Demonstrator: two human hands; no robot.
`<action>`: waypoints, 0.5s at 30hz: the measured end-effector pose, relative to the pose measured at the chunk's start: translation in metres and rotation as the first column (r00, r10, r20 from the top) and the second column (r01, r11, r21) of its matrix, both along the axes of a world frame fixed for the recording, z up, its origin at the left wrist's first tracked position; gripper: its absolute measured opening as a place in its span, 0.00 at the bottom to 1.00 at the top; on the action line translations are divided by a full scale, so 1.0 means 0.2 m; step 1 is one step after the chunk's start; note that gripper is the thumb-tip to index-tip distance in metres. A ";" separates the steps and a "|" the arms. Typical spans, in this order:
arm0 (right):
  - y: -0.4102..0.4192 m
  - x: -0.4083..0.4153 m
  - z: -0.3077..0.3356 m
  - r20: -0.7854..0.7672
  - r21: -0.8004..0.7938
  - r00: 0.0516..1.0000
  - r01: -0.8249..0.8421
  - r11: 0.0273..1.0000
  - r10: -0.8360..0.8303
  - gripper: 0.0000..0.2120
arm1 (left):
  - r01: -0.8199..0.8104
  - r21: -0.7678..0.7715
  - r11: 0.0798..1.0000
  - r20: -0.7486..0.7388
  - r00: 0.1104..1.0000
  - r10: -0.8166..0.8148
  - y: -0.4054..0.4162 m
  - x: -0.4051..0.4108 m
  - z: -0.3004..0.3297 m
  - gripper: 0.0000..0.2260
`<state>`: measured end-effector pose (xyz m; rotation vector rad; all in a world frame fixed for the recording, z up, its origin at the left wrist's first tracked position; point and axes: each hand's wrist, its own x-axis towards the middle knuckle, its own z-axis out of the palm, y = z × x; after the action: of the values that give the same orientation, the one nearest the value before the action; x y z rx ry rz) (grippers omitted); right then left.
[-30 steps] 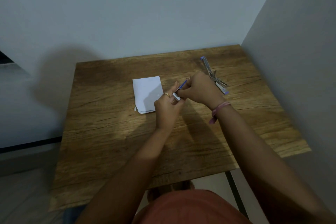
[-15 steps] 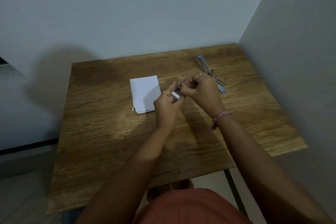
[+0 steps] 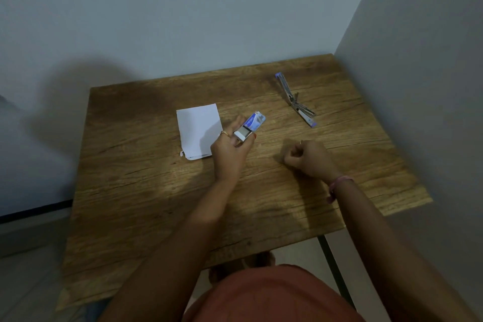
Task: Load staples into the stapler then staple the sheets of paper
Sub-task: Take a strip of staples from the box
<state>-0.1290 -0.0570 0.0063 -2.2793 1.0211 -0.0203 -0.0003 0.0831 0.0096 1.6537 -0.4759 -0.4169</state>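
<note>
My left hand pinches a small blue and white staple box, its inner tray slid partly out, just right of the white sheets of paper lying on the wooden table. My right hand rests on the table with its fingers curled; whether staples lie inside them is hidden. The stapler, swung wide open, lies at the far right of the table, apart from both hands.
Walls close off the table at the back and on the right. A black table leg shows below the front edge. My orange-clad lap is at the bottom.
My hands were together on the staple box. My right hand has pulled away to the right and down onto the table, while my left hand keeps the box.
</note>
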 end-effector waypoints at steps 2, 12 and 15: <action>0.02 -0.02 -0.02 0.045 0.007 0.999 -0.019 1.000 0.018 0.12 | 0.007 -0.004 1.000 -0.015 1.000 -0.007 -0.01 -0.01 -0.01 0.23; -0.12 -0.04 -0.03 0.162 0.073 0.976 0.132 0.989 -0.143 0.04 | 0.019 0.017 1.000 -0.037 0.999 -0.018 -0.04 -0.03 -0.03 0.24; -0.12 0.00 -0.05 0.149 0.039 0.985 0.088 0.995 -0.092 0.08 | 0.014 0.028 1.000 -0.038 0.999 -0.013 -0.04 -0.04 -0.04 0.25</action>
<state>-0.1295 -0.0805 -0.0031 -2.1650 1.0362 -0.2093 -0.0082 0.0753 0.0019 1.6679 -0.4548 -0.4656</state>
